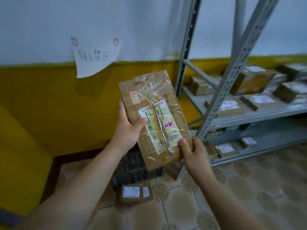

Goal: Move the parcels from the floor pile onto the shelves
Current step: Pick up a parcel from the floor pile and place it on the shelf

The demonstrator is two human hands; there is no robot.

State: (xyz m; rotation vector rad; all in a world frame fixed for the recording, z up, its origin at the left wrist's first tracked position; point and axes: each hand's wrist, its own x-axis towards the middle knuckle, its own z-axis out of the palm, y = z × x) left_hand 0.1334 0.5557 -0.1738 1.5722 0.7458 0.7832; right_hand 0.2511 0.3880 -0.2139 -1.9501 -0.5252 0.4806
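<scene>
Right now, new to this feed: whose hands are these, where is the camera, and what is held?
There is one picture, from a camera worn on a person's head, looking forward and down. No robot: the person's left hand and right hand both grip a taped brown parcel. Below it a dark crate and a small parcel sit on the tiled floor. On the right, grey metal shelves already carry parcels. A handwritten note hangs on the wall.

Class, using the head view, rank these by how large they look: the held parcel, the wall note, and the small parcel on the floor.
Largest: held parcel, though it is nearest the camera, so its true size is unsure.
Next: wall note.
Smallest: floor parcel.
</scene>
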